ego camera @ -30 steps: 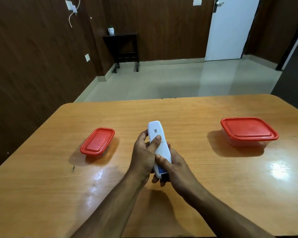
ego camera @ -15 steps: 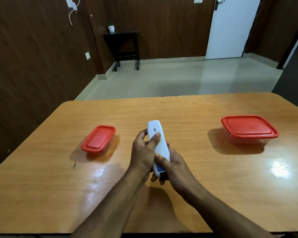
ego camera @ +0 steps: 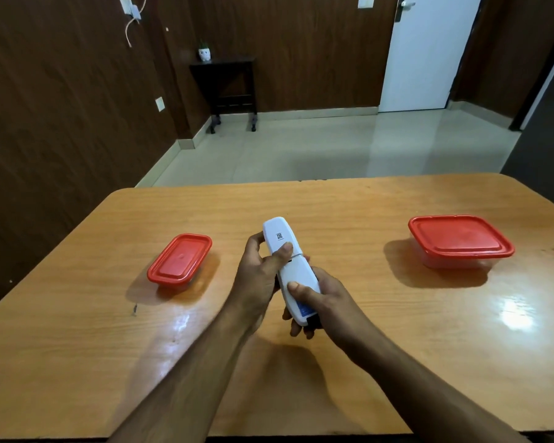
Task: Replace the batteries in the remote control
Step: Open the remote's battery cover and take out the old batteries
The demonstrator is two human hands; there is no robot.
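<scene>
A: How much room was there on the table (ego camera: pixel 349 212)?

B: Plenty. The remote (ego camera: pixel 288 266) was held above its middle, well apart from a small red-lidded box (ego camera: pixel 179 260) on the left and a larger one (ego camera: pixel 459 241) on the right. The near edge ran under the forearms.

A: Anything hidden?

B: The remote's underside, and both boxes' contents.

A: The grip?

B: The left hand (ego camera: pixel 259 276) curled round its upper half, thumb on the back. The right hand (ego camera: pixel 323 298) gripped the lower half, thumb pressing the cover.
</scene>
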